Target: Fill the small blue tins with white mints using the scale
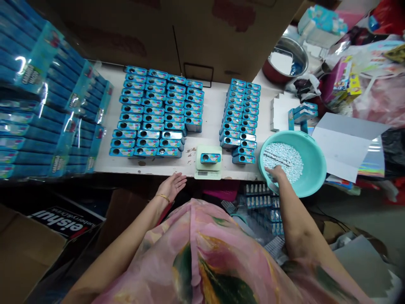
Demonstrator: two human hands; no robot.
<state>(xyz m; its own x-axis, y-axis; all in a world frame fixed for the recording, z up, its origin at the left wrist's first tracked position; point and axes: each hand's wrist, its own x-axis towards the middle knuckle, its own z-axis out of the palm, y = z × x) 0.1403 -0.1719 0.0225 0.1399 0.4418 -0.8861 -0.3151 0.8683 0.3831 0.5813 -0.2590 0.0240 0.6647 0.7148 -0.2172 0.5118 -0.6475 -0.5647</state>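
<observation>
My left hand is open, palm up with fingers spread, just off the table's front edge and holding nothing. Inside a turquoise basin, my right hand dips into small white pellets. Its fingers look curled, and what they hold is hidden. A long, thin dark strip lies across the pellets just beyond that hand. Between my hands, a blue tin with a dark round hole in its top rests on a pale green scale.
Rows of blue tins cover the table's left part, and a narrower block of tins stands right of centre. Wrapped blue packs are piled at left. A metal pot, white boxes and bags crowd the right. Cardboard borders the back.
</observation>
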